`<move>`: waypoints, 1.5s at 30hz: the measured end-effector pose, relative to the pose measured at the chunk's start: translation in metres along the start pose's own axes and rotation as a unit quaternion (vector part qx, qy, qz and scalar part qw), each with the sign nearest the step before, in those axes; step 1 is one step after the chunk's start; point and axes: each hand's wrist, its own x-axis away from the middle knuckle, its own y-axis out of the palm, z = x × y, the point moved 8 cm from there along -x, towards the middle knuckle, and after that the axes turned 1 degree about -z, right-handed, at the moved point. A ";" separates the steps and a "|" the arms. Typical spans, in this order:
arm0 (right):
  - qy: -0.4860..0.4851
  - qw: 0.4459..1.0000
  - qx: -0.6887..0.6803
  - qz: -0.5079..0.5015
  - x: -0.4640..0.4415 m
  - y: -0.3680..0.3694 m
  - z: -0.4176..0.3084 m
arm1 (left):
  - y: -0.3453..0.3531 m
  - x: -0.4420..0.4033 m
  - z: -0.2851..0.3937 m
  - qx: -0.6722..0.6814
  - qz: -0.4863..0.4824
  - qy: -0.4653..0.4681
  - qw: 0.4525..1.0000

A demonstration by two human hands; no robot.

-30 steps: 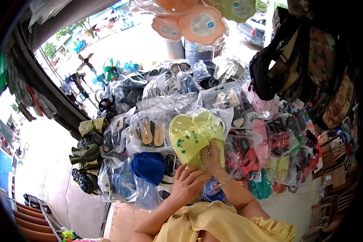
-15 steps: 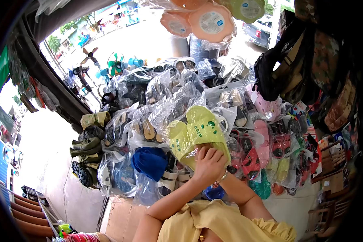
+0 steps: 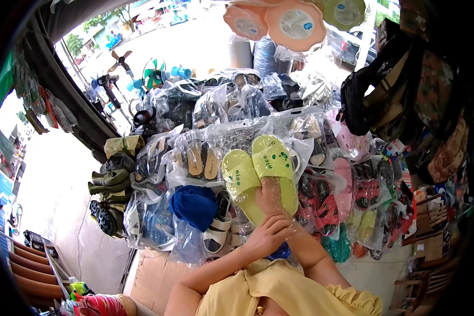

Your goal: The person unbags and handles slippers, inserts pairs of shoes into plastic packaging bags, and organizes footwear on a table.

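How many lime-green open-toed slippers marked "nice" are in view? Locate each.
2: one lime-green slipper at picture left, its mate beside it at right. Others may be hidden among the shoes bagged in clear plastic.

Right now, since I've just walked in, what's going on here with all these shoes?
A person in a yellow top is holding up a pair of yellow-green slippers with the right hand, its fingers partly hidden at the straps. The left hand lies across it near the wrist. Both slippers have their toes pointing away from the person. Behind them are many shoes in clear plastic, with a blue cloth on the left.
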 end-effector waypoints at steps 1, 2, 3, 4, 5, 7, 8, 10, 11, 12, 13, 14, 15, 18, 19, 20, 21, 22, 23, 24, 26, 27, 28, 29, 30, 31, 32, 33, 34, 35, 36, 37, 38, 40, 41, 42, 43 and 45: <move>-0.012 0.998 -0.023 0.054 -0.005 -0.012 0.002 | -0.016 0.007 -0.004 -0.035 0.046 -0.031 0.998; -0.014 0.998 -0.022 0.055 -0.007 -0.019 0.004 | -0.031 0.017 -0.008 -0.070 0.090 -0.063 0.991; 0.007 0.998 -0.057 0.036 -0.008 -0.026 0.010 | -0.041 0.039 -0.028 -0.081 0.155 -0.129 0.976; 0.029 0.995 -0.093 0.015 -0.006 -0.030 0.012 | -0.056 0.049 -0.044 -0.064 0.234 -0.179 0.953; 0.033 0.995 -0.092 0.011 -0.005 -0.034 0.010 | -0.063 0.069 -0.065 0.025 0.338 -0.283 0.897; 0.058 0.964 -0.247 0.086 -0.016 -0.051 0.011 | -0.033 0.098 -0.118 0.376 0.408 -0.395 0.732; 0.030 0.958 -0.266 0.106 -0.022 -0.059 0.002 | -0.033 0.102 -0.122 0.376 0.413 -0.393 0.731; 0.027 0.960 -0.256 0.108 -0.027 -0.064 -0.002 | -0.007 0.092 -0.119 0.481 0.253 -0.405 0.735; 0.030 0.963 -0.244 0.110 -0.027 -0.066 -0.002 | -0.003 0.095 -0.118 0.482 0.253 -0.404 0.735; 0.030 0.964 -0.241 0.111 -0.026 -0.058 0.007 | 0.001 0.095 -0.115 0.447 0.232 -0.394 0.769; 0.110 0.918 -0.362 0.120 -0.025 -0.042 0.030 | 0.004 0.092 -0.108 0.411 0.210 -0.383 0.801; 0.150 0.888 -0.418 0.122 -0.020 -0.033 0.047 | 0.016 0.093 -0.096 0.436 0.185 -0.390 0.790; 0.188 0.851 -0.472 0.130 -0.020 -0.031 0.057 | 0.016 0.088 -0.078 0.463 0.174 -0.392 0.776; 0.126 0.941 -0.294 0.113 -0.030 -0.052 0.051 | 0.011 0.086 -0.078 0.467 0.167 -0.389 0.776; 0.127 0.941 -0.291 0.114 -0.029 -0.054 0.050 | 0.011 0.093 -0.088 0.463 0.174 -0.404 0.770; 0.125 0.941 -0.292 0.115 -0.027 -0.054 0.049 | 0.009 0.094 -0.093 0.449 0.192 -0.387 0.783; 0.125 0.942 -0.291 0.111 -0.026 -0.052 0.049 | 0.011 0.094 -0.087 0.450 0.189 -0.386 0.783; 0.125 0.942 -0.291 0.108 -0.026 -0.050 0.050 | 0.025 0.090 -0.070 0.460 0.095 -0.381 0.796; 0.126 0.943 -0.289 0.105 -0.025 -0.049 0.050 | 0.037 0.088 -0.055 0.465 -0.001 -0.372 0.803; 0.125 0.944 -0.287 0.101 -0.025 -0.047 0.050 | 0.033 0.085 -0.053 0.435 -0.020 -0.381 0.816; 0.116 0.952 -0.270 0.088 -0.025 -0.044 0.048 | 0.006 0.076 -0.057 0.287 -0.071 -0.355 0.887; 0.113 0.955 -0.261 0.079 -0.023 -0.041 0.047 | -0.010 0.067 -0.057 0.134 -0.116 -0.319 0.931; 0.106 0.960 -0.249 0.067 -0.022 -0.037 0.044 | -0.033 0.049 -0.051 0.053 -0.097 -0.290 0.951; 0.100 0.965 -0.239 0.052 -0.019 -0.033 0.040 | -0.056 0.030 -0.039 0.019 -0.016 -0.225 0.974; 0.092 0.969 -0.225 0.038 -0.017 -0.029 0.036 | -0.068 0.013 -0.026 -0.019 -0.011 -0.197 0.980; 0.082 0.974 -0.210 0.021 -0.015 -0.023 0.032 | -0.076 -0.011 -0.008 -0.043 0.001 -0.133 0.990; 0.070 0.979 -0.189 0.004 -0.013 -0.015 0.026 | -0.076 -0.033 0.007 -0.068 0.012 -0.070 0.995; 0.056 0.984 -0.168 -0.018 -0.012 -0.004 0.021 | -0.066 -0.047 0.010 -0.070 -0.006 -0.048 0.996; 0.047 0.987 -0.147 -0.035 -0.011 0.005 0.017 | -0.053 -0.057 0.013 -0.074 -0.023 -0.025 0.997; 0.039 0.990 -0.127 -0.051 -0.009 0.012 0.015 | -0.040 -0.062 0.009 -0.078 -0.020 -0.028 0.996; 0.033 0.991 -0.107 -0.068 -0.005 0.020 0.014 | -0.020 -0.065 0.002 -0.110 -0.046 -0.007 0.993; 0.026 0.993 -0.086 -0.083 -0.001 0.025 0.013 | -0.005 -0.068 -0.003 -0.141 -0.072 0.015 0.987; 0.023 0.993 -0.065 -0.098 0.004 0.030 0.013 | 0.004 -0.067 -0.007 -0.142 -0.070 0.014 0.987; 0.015 0.991 -0.020 -0.129 0.016 0.038 0.016 | 0.034 -0.056 -0.005 -0.154 -0.184 0.037 0.970; 0.016 0.989 0.001 -0.146 0.024 0.043 0.018 | 0.042 -0.050 0.000 -0.152 -0.188 0.038 0.970; 0.012 0.987 0.017 -0.161 0.029 0.047 0.019 | 0.033 -0.050 0.017 -0.087 -0.127 0.058 0.986; 0.008 0.984 0.037 -0.176 0.036 0.050 0.020 | 0.021 -0.050 0.029 -0.023 -0.065 0.077 0.995; 0.003 0.978 0.061 -0.199 0.045 0.056 0.019 | 0.001 -0.051 0.028 0.001 -0.011 0.093 0.996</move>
